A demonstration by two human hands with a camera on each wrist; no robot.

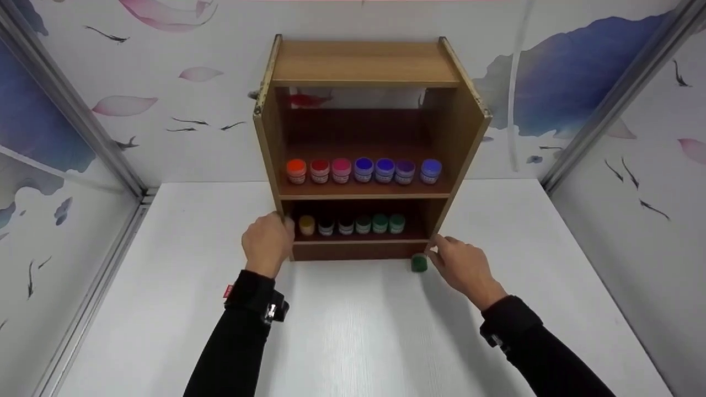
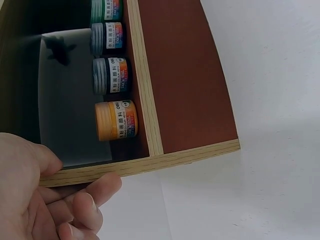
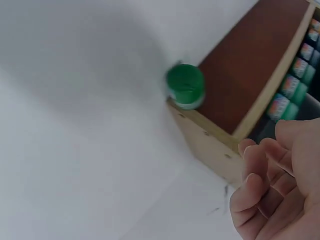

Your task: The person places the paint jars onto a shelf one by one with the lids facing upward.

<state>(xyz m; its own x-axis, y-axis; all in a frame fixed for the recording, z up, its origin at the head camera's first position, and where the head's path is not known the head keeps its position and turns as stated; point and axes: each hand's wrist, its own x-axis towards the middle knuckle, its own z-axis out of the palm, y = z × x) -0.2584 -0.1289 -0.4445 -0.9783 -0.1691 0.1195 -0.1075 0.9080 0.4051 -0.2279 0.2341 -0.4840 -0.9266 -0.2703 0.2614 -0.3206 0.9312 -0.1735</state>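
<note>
A small wooden shelf (image 1: pixel 361 251) with brown inner boards stands against the back wall. At its left side panel, my left hand (image 1: pixel 268 242) grips the front edge, thumb inside and fingers outside, as the left wrist view shows. My right hand (image 1: pixel 460 264) holds the lower front edge of the right panel, its fingers curled at the wood. A green paint jar (image 1: pixel 419 263) sits on the table right by the shelf's front right corner, near my right fingertips. On the lower board, a yellow paint jar (image 2: pixel 117 121) is closest to my left hand.
Several paint jars, from orange (image 1: pixel 296 171) to blue (image 1: pixel 431 171), line the upper board. Dark and green jars (image 1: pixel 379 223) stand in the lower row. The white table (image 1: pixel 342 331) is bounded by patterned wall panels (image 1: pixel 623 165) with metal frames.
</note>
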